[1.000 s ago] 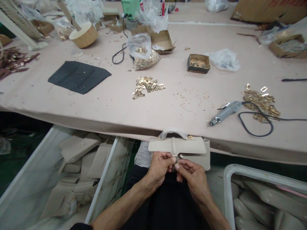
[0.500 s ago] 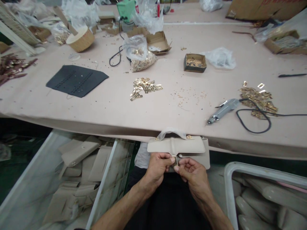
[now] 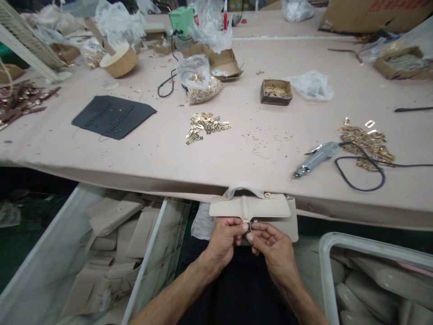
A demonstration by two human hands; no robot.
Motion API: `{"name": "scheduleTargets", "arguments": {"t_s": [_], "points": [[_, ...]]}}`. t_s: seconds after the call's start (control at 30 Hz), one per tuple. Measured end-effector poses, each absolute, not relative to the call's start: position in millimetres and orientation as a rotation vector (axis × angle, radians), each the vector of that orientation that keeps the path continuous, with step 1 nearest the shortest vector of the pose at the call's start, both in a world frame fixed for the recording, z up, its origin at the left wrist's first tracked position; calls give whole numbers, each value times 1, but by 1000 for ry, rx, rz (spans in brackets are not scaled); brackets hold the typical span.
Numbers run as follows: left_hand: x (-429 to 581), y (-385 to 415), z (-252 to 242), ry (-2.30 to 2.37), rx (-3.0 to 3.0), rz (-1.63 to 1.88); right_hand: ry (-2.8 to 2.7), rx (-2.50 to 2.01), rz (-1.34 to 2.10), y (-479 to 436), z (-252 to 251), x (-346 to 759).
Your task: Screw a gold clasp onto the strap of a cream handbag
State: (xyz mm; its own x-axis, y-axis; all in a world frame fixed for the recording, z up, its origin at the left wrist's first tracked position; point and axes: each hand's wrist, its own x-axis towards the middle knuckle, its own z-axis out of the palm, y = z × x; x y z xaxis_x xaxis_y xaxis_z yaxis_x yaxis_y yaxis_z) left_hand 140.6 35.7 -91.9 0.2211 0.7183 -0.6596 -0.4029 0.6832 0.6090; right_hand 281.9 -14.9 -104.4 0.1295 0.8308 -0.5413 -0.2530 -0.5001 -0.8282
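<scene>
A small cream handbag point(image 3: 267, 207) rests on my lap against the table's front edge, its flap facing me and its handle wrapped in clear plastic. My left hand point(image 3: 226, 239) and my right hand point(image 3: 274, 247) meet at the end of the bag's centre strap. Both pinch the strap tip, where a small metal piece shows between the fingertips. A pile of gold metal plates point(image 3: 206, 124) lies on the table ahead of me. A grey electric screwdriver point(image 3: 316, 158) with a black cord lies to the right.
A clear bin point(image 3: 101, 243) of cream bag parts sits low left, a white-rimmed bin point(image 3: 372, 253) of finished bags low right. On the table point(image 3: 169, 153): a dark leather panel point(image 3: 113, 116), a bag of gold hardware point(image 3: 203, 88), a small box point(image 3: 275, 91), more gold plates point(image 3: 368, 142).
My hands have stayed at the strap tip with only small finger shifts. The view has drifted slightly.
</scene>
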Motion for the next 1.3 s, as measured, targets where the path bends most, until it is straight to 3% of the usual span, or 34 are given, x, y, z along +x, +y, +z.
{"name": "scheduleTargets", "arguments": {"t_s": [1.0, 1.3], "points": [[139, 37, -103, 843, 172, 931, -521, -1473, 1477, -18, -110, 280], [138, 33, -90, 1046, 361, 782, -534, -1527, 1478, -15, -100, 279]]}}
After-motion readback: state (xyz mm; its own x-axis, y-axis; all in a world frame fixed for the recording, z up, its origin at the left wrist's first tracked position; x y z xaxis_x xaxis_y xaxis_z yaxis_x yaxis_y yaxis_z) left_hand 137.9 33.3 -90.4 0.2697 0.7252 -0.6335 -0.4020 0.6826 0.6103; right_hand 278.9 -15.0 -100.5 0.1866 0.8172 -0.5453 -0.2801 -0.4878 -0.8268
